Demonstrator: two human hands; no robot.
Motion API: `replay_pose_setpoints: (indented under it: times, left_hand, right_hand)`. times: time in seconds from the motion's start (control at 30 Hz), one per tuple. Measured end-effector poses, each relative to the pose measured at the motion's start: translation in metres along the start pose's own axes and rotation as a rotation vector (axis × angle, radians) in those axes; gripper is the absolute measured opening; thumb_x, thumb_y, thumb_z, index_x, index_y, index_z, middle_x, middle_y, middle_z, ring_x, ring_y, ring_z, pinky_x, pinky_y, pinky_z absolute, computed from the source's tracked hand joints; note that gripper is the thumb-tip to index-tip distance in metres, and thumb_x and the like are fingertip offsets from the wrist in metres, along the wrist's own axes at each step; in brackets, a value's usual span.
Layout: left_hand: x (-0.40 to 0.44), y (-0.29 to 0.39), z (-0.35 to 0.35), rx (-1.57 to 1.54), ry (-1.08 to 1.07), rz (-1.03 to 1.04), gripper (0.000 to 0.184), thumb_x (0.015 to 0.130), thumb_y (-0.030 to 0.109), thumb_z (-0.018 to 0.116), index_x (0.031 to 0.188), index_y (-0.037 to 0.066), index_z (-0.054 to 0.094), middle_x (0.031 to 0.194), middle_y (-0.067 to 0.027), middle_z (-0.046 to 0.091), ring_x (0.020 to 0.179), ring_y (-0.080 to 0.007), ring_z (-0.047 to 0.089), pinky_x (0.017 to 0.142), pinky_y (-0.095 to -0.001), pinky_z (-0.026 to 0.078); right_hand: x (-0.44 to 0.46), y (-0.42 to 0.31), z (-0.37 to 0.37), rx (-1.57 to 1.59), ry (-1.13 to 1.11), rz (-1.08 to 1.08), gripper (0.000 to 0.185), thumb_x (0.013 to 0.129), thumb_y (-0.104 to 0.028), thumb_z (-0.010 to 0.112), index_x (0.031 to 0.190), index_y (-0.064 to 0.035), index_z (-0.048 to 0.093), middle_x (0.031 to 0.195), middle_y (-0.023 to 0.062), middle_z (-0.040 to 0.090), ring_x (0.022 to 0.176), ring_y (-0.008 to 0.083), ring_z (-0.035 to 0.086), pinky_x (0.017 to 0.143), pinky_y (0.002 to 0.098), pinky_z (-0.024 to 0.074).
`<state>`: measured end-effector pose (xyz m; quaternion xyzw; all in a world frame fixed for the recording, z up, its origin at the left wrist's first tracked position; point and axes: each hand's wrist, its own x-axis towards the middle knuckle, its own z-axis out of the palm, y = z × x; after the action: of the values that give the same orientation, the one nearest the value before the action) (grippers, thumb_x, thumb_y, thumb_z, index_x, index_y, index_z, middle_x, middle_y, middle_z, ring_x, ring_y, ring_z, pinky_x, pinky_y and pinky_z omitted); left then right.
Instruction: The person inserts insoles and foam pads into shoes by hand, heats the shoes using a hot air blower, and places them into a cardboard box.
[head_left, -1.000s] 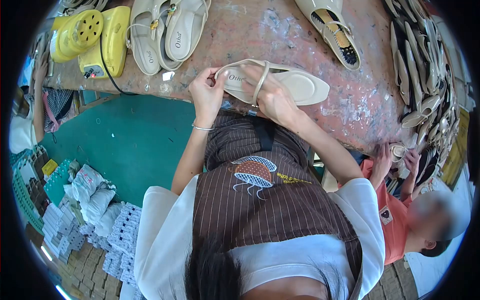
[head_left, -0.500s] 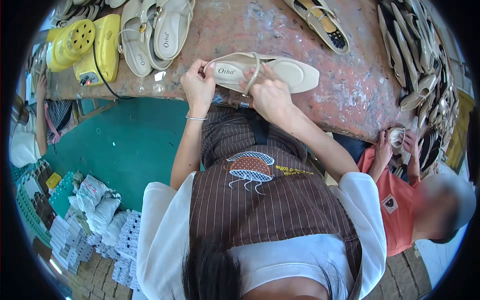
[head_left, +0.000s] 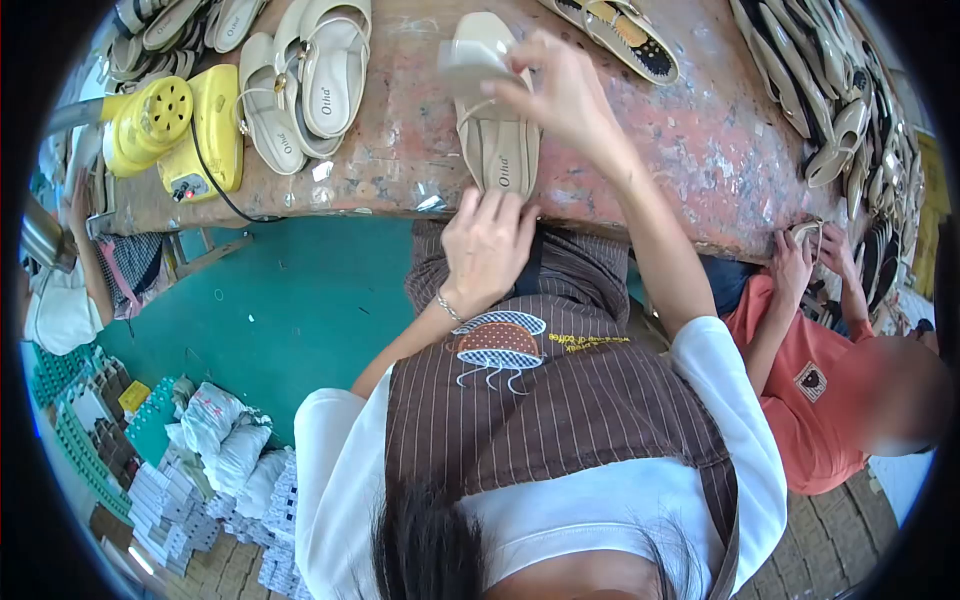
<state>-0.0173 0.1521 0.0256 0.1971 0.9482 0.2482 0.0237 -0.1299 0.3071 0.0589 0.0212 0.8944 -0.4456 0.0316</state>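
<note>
The shoe [head_left: 500, 155] lies on the table [head_left: 400, 130] right in front of me, heel at the near edge, toe pointing away, its printed insole facing up. My left hand [head_left: 488, 245], a bracelet [head_left: 449, 306] at its wrist, is clamped on the heel, fingers curled over it. My right hand [head_left: 565, 95] is over the toe end, thumb and forefinger spread beside a pale, blurred piece [head_left: 470, 68]; I cannot tell whether those two are closed on it.

To my left on the table sit some buckled shoes [head_left: 328, 95], close together, and beyond them a yellow machine [head_left: 215, 120] with a black cord [head_left: 210, 165] running over the table edge. Past my right hand lies another shoe with a dark, spotted lining [head_left: 648, 60]. Farther right is a heap of shoes [head_left: 815, 90]. Below it, a co-worker in an orange-red shirt [head_left: 800, 375] has both hands at a small pale shoe [head_left: 806, 233]. Down on my left, white bags [head_left: 235, 425] lie beside stacked boxes [head_left: 165, 510] on the floor.
</note>
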Motion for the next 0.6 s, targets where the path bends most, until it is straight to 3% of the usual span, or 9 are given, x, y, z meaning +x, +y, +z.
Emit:
replay_pose_setpoints:
  times: [0.03,0.1,0.17,0.23,0.33,0.4,0.6]
  left_hand:
    - [0.003,0.000,0.007,0.011,0.167,0.172,0.027,0.082,0.024,0.064,0.100,0.005,0.065,0.099,-0.0158,0.068,0.093,-0.0317,0.062,0.078,-0.0389,0.050]
    - [0.003,-0.014,0.050,0.060,0.183,0.203,0.028,0.082,0.024,0.063,0.103,0.004,0.064,0.106,-0.0164,0.066,0.098,-0.0323,0.059,0.083,-0.0407,0.047]
    - [-0.007,-0.036,0.103,0.161,0.190,0.277,0.033,0.082,0.023,0.062,0.109,0.004,0.064,0.119,-0.0177,0.061,0.109,-0.0336,0.054,0.093,-0.0444,0.042]
    - [-0.004,-0.038,0.110,0.210,0.190,0.325,0.035,0.083,0.023,0.061,0.111,0.003,0.064,0.125,-0.0183,0.058,0.114,-0.0342,0.051,0.098,-0.0463,0.039]
    - [-0.003,-0.024,0.057,0.134,-0.131,0.217,0.043,0.083,0.021,0.059,0.121,0.001,0.059,0.133,-0.0180,0.053,0.119,-0.0371,0.048,0.103,-0.0542,0.032]
    - [0.004,-0.023,0.045,0.109,-0.232,0.184,0.046,0.083,0.021,0.059,0.125,0.001,0.058,0.135,-0.0179,0.051,0.121,-0.0381,0.047,0.105,-0.0568,0.029]
    - [0.004,-0.020,0.046,0.091,-0.083,0.184,0.049,0.085,0.025,0.056,0.128,0.001,0.056,0.133,-0.0211,0.052,0.127,-0.0415,0.042,0.106,-0.0568,0.030]
  right_hand:
    - [-0.021,-0.010,-0.001,-0.156,-0.020,-0.087,0.017,0.074,-0.004,0.065,0.090,-0.0008,0.064,0.104,0.0143,0.067,0.085,0.0317,0.065,0.100,0.0450,0.0437]
    - [-0.058,-0.015,0.004,-0.420,-0.054,-0.237,0.028,0.072,-0.004,0.066,0.100,-0.0021,0.061,0.110,0.0153,0.066,0.093,0.0323,0.067,0.108,0.0487,0.0387]
    - [-0.087,-0.012,0.027,-0.515,0.016,-0.217,0.026,0.072,-0.006,0.066,0.098,-0.0019,0.062,0.108,0.0147,0.065,0.091,0.0327,0.067,0.105,0.0481,0.0413]
    - [-0.091,0.000,0.040,-0.608,0.100,-0.188,0.025,0.072,-0.008,0.065,0.096,-0.0018,0.062,0.106,0.0142,0.065,0.089,0.0330,0.067,0.102,0.0475,0.0439]
    - [-0.083,0.013,0.058,-0.586,0.226,-0.245,0.043,0.070,-0.003,0.065,0.113,-0.0025,0.062,0.119,0.0146,0.064,0.106,0.0323,0.063,0.107,0.0519,0.0380]
    - [-0.066,0.019,0.062,-0.581,0.273,-0.268,0.049,0.070,-0.001,0.065,0.118,-0.0028,0.061,0.123,0.0147,0.063,0.112,0.0321,0.062,0.109,0.0533,0.0361]
    - [-0.040,0.015,0.057,-0.559,0.267,-0.373,0.041,0.077,-0.003,0.059,0.117,-0.0008,0.062,0.122,0.0149,0.062,0.112,0.0334,0.060,0.109,0.0480,0.0374]
